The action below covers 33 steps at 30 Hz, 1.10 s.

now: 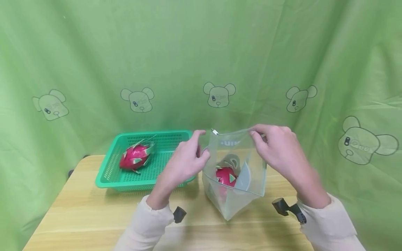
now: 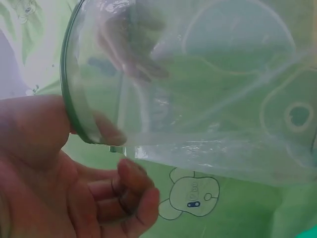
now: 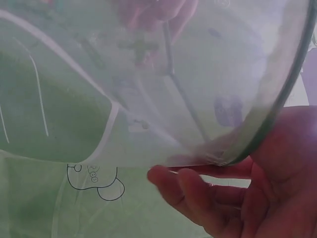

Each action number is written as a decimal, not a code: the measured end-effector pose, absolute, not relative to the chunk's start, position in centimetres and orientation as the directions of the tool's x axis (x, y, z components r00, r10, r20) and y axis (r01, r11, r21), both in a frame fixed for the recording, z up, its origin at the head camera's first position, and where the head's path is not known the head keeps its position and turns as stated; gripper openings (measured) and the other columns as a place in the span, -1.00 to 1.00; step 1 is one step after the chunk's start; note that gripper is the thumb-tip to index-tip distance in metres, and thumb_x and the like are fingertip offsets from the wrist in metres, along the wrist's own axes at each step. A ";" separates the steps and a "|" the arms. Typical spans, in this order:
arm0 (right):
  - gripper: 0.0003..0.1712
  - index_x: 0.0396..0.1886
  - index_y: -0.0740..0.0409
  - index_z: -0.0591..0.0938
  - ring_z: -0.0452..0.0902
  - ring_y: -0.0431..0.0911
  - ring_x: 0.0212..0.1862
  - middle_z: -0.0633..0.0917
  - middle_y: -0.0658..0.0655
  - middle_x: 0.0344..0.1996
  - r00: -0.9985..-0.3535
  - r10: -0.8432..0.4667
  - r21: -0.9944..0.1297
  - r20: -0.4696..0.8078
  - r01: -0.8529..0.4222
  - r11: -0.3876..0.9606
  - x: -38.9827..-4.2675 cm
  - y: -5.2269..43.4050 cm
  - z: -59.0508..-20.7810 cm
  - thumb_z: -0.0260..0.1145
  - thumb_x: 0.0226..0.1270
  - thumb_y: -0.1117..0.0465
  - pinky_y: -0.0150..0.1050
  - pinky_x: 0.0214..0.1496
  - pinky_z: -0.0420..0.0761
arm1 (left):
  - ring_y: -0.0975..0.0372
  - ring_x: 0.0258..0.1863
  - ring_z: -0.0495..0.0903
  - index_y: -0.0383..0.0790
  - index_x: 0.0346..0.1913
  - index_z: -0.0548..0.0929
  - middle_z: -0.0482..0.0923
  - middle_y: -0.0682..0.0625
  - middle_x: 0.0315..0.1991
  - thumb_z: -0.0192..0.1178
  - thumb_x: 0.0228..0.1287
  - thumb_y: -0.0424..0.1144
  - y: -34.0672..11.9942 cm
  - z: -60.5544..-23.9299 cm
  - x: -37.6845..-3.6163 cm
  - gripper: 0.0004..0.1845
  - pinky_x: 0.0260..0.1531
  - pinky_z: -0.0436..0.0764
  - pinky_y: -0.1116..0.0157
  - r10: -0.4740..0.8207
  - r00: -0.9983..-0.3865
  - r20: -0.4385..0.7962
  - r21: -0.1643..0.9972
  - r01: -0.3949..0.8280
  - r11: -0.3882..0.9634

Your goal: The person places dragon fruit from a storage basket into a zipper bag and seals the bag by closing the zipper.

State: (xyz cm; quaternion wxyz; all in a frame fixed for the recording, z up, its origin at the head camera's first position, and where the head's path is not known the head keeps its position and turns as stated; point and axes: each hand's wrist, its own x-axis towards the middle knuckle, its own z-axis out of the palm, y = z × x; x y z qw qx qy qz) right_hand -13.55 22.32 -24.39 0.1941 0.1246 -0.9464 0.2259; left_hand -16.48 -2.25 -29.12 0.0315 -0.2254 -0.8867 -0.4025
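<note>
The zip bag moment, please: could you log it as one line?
left hand: pinches zip bag rim | right hand: pinches rim | dragon fruit: inside bag | second dragon fruit: in green basket

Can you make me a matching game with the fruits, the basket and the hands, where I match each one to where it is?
Things:
1. Pink dragon fruit with long green tips
2. Smaller pink dragon fruit
3. Green plastic basket
4. Right hand

Places:
A. On the wooden table
B. Inside the clear zip bag
C. Pinching the bag's top edge
D. Lying in the basket

Pairs: 1-D, 2-B, 3-A, 4-C
</note>
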 end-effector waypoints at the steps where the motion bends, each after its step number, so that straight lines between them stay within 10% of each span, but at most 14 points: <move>1: -0.66 0.05 0.24 0.75 0.14 -0.18 -0.75 0.35 -0.03 -0.77 -0.891 -0.151 -0.377 0.428 -0.328 0.867 -13.5 22.2 -24.4 0.11 0.59 0.19 -0.30 -0.69 0.22 | 0.27 -0.60 0.44 -0.17 0.51 0.30 0.53 0.05 -0.50 0.13 0.43 -0.21 -2.2 -29.2 -16.5 -0.38 -0.64 0.47 0.31 0.385 -0.896 0.221 0.710 0.418 0.566; 13: -0.69 0.12 0.17 0.71 0.46 -0.16 -0.60 0.73 0.11 -0.33 -0.913 -0.149 -0.396 0.381 -0.307 0.866 -12.0 22.1 -25.1 0.22 0.52 0.17 -0.25 -0.63 0.42 | 0.37 -0.77 0.23 -0.27 0.25 0.63 0.44 0.06 -0.67 0.01 0.38 -0.40 -1.5 -30.0 -16.8 -0.57 -0.77 0.22 0.43 0.371 -0.868 0.330 0.718 0.486 0.499; 20: -0.43 0.40 0.13 0.49 0.37 -0.18 -0.66 0.58 -0.01 -0.54 -0.938 -0.208 -0.404 0.277 -0.311 0.860 -10.7 22.9 -25.4 0.29 0.41 0.27 -0.28 -0.67 0.42 | 0.33 -0.73 0.27 -0.28 0.02 0.76 0.45 0.07 -0.65 0.02 0.38 -0.41 -1.6 -29.6 -17.4 -0.67 -0.70 0.28 0.39 0.290 -0.841 0.457 0.693 0.541 0.476; 33: -0.50 0.33 0.20 0.55 0.53 -0.15 -0.61 0.63 0.02 -0.53 -0.942 -0.143 -0.452 0.304 -0.274 0.849 -11.4 24.4 -23.9 0.12 0.41 0.34 -0.28 -0.69 0.36 | 0.32 -0.75 0.22 -0.22 0.14 0.74 0.41 0.03 -0.68 0.00 0.40 -0.36 -0.9 -29.0 -18.8 -0.61 -0.73 0.26 0.38 0.220 -0.878 0.425 0.772 0.479 0.419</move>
